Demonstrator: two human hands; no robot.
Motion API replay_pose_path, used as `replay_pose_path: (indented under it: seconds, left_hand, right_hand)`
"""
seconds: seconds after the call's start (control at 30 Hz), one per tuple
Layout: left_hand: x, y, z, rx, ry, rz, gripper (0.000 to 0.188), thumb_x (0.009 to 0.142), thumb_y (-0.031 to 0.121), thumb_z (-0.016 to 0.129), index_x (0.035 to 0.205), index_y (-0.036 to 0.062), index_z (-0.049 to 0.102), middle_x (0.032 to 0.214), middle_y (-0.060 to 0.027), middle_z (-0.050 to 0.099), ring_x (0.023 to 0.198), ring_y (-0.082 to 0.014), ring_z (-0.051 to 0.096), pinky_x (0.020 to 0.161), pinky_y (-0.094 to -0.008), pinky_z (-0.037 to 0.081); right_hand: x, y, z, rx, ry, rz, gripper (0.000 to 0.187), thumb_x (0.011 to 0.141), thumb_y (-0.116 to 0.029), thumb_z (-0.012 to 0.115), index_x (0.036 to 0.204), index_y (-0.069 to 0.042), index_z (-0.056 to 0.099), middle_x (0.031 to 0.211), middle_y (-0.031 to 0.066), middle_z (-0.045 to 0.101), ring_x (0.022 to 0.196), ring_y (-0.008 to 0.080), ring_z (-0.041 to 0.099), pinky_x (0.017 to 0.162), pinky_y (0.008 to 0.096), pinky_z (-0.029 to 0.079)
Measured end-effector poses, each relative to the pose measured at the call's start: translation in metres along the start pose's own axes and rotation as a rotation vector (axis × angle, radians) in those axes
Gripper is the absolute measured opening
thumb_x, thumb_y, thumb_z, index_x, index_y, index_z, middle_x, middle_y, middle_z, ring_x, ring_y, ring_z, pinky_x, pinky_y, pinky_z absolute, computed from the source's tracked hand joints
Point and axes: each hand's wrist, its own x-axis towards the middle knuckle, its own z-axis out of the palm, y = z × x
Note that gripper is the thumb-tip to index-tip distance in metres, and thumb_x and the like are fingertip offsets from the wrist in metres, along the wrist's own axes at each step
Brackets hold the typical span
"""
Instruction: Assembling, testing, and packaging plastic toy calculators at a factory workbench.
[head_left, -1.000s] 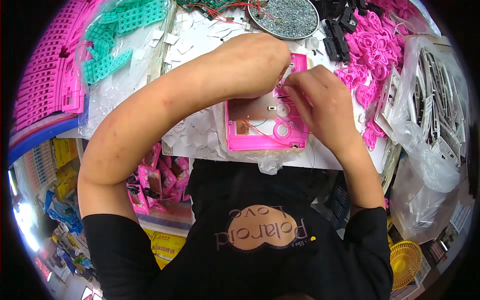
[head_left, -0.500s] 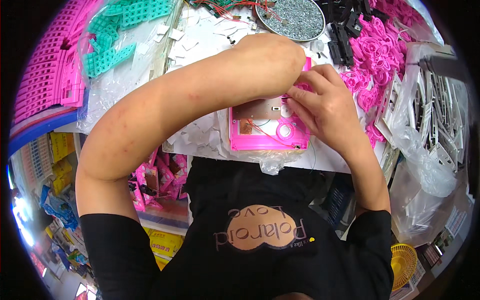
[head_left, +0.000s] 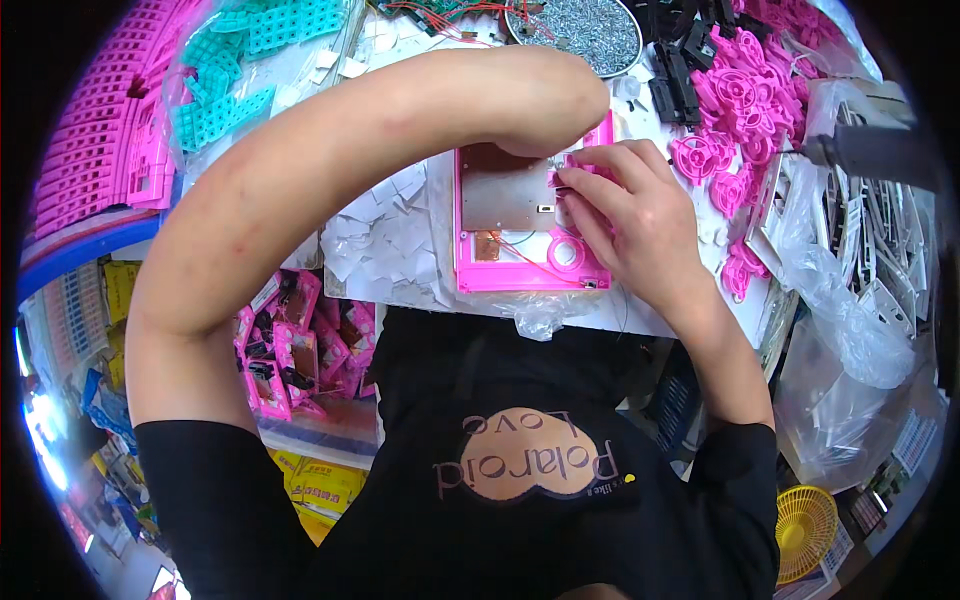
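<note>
A pink plastic housing (head_left: 525,279) lies on the table before me, holding a brown-grey circuit board (head_left: 505,195), a copper-coloured square (head_left: 487,246) and thin red wires. My left hand (head_left: 560,95) is bent over the housing's far part; my own wrist hides its fingers. At the housing's right side is my right hand (head_left: 645,215). Its thumb and fingertips are drawn together beside the board's right edge, over a small pink part. Whatever sits between those fingertips is too small to make out.
A round tray of small screws (head_left: 590,35) stands at the back, beside black plastic parts (head_left: 675,90). Pink moulded parts (head_left: 740,90) and bagged white strips (head_left: 880,230) are heaped to the right. Teal button pads (head_left: 225,115) lie left; pink assemblies (head_left: 300,350) fill a lower shelf.
My left forearm and hand have shifted up and away, uncovering more of the circuit board. My right hand has moved slightly left, its fingertips still at the board's right edge.
</note>
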Motion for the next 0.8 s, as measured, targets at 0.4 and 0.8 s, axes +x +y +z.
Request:
replay_pose_path:
  seconds: [0.4, 0.8]
  left_hand:
    - [-0.009, 0.004, 0.025, 0.047, 0.297, 0.123, 0.02, 0.086, 0.012, 0.063, 0.104, 0.0039, 0.066, 0.086, -0.0169, 0.072, 0.082, -0.0375, 0.073, 0.07, -0.0455, 0.059]
    - [-0.095, -0.031, 0.036, -0.489, 0.664, -0.694, 0.04, 0.093, 0.038, 0.073, 0.099, -0.0011, 0.076, 0.085, -0.0125, 0.071, 0.071, -0.0152, 0.063, 0.068, -0.0322, 0.05]
  right_hand:
    - [0.006, -0.021, 0.002, -0.152, -0.108, 0.069, 0.036, 0.082, -0.008, 0.069, 0.117, 0.0, 0.068, 0.105, 0.0121, 0.059, 0.099, 0.0317, 0.058, 0.08, 0.0409, 0.052]
    - [0.009, -0.021, -0.006, -0.185, -0.252, 0.04, 0.038, 0.083, -0.011, 0.067, 0.119, 0.003, 0.067, 0.108, 0.0129, 0.061, 0.103, 0.0305, 0.057, 0.081, 0.0402, 0.053]
